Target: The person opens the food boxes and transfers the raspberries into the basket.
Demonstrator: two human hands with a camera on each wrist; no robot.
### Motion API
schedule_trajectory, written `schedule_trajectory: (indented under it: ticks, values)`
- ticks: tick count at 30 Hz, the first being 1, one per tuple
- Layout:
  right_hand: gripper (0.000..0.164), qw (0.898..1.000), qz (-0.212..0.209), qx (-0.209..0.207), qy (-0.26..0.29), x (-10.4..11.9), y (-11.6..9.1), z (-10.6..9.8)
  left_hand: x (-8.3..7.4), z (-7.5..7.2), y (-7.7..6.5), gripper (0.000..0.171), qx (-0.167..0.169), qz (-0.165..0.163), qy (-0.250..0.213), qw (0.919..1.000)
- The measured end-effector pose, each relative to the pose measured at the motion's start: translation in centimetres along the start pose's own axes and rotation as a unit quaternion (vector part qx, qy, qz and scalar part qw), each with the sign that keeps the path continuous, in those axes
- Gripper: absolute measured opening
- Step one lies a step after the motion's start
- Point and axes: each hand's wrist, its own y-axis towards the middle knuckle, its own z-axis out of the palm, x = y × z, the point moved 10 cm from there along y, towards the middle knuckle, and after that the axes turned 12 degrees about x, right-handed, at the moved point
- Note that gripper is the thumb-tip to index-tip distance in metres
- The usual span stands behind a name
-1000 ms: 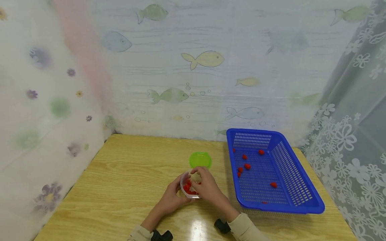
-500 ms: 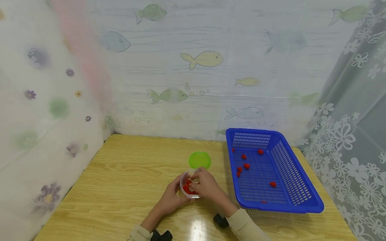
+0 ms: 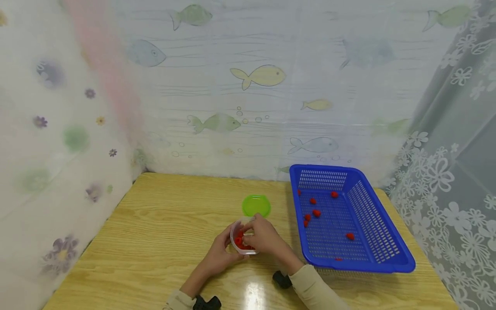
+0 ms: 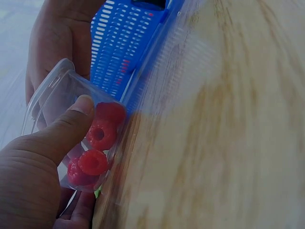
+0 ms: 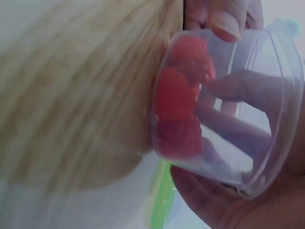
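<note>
At a wood-grain counter (image 3: 174, 215), the head view showed a person's left hand (image 3: 220, 256) gripping a clear container (image 3: 248, 252) from its 8 o'clock side, while the right hand (image 3: 263, 236) reached in from 3 o'clock, over raspberries (image 3: 239, 242) lying inside. A green lid (image 3: 256, 206) lay off the container, just beside it at 1 o'clock, and a blue basket (image 3: 373, 221) with more red fruit (image 3: 316, 213) stood near at 3 o'clock. The step in hand, by the look of it, was settling berries in the container one hand-load at a time. In the left wrist view, the left thumb (image 4: 66, 129) pressed the see-through wall from 8 o'clock, with raspberries clustered just past its tip and the basket beyond at 1 o'clock. In the right wrist view, two right-hand fingers (image 5: 248, 88) showed through the plastic, their tips at or very near the raspberries massed at 9 o'clock, against the container's base; whether they pinched one could not be told. The lid's edge showed at 7 o'clock. The next move seemed to call for a light touch: fingertips parting from the soft fruit and clearing the rim, with the left hand holding the container steady.
</note>
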Motion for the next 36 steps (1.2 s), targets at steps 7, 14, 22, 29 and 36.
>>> schedule_trajectory:
  ticks: [7, 14, 22, 29, 36]
  values:
    - [0.013, 1.000, -0.001, 0.028, -0.014, -0.1, 0.1, 0.3, 0.0, 0.1, 0.0, 0.094, -0.001, 0.004, -0.001, 1.0000]
    - [0.014, 0.999, 0.018, 0.027, 0.000, -0.5, 0.1, 0.4, 0.1, 0.0, 0.0, 0.094, -0.005, -0.007, -0.002, 1.0000]
    - [0.010, 0.999, 0.020, 0.031, -0.024, -0.3, 0.1, 0.5, 0.2, 0.1, -0.1, 0.094, 0.000, -0.013, -0.010, 0.9999]
    - [0.009, 0.999, 0.033, -0.001, 0.006, -0.9, 0.0, 0.3, 0.0, 0.1, -0.1, 0.095, 0.002, -0.018, -0.006, 0.9998]
    - [0.014, 0.997, 0.048, -0.004, 0.068, -1.3, -0.3, 0.2, 0.2, 0.1, 0.0, 0.095, 0.000, -0.021, -0.008, 0.9997]
